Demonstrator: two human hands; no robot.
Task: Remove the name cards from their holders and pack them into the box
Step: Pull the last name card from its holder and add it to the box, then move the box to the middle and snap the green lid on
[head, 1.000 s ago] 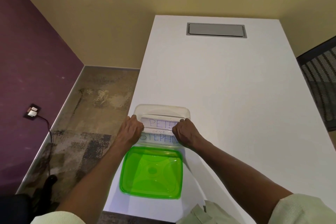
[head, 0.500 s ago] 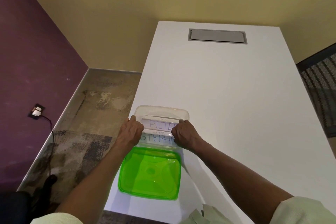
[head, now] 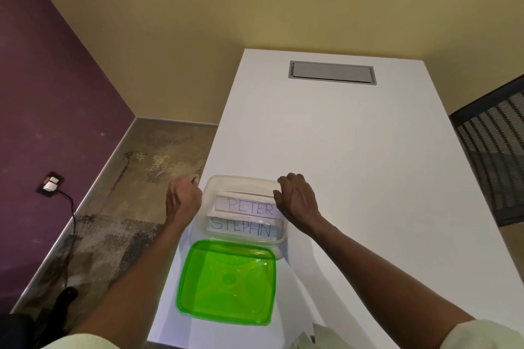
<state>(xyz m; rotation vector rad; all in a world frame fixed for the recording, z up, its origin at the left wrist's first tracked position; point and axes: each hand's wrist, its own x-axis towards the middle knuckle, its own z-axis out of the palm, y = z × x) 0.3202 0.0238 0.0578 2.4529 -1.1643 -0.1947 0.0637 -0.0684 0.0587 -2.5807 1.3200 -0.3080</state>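
A clear plastic box (head: 208, 231) stands near the table's left edge. Inside it lie two white name cards, one reading PETER (head: 249, 206) and one reading STEPHN (head: 241, 227) nearer me. My left hand (head: 183, 198) hovers just left of the box with loosely curled fingers and holds nothing. My right hand (head: 297, 198) is at the box's right rim, fingers loosely curled, thumb close to the rim; no card is in it. The green lid (head: 226, 280) lies flat on the table in front of the box.
The white table (head: 354, 164) runs away from me, with a grey cable hatch (head: 331, 73) at its far end. A black mesh chair (head: 493, 150) stands at the right. Bare floor and a wall socket (head: 51, 182) with a cable are at the left.
Both hands have let go of the PETER card and moved apart to the sides of the box. The card now lies in the box.
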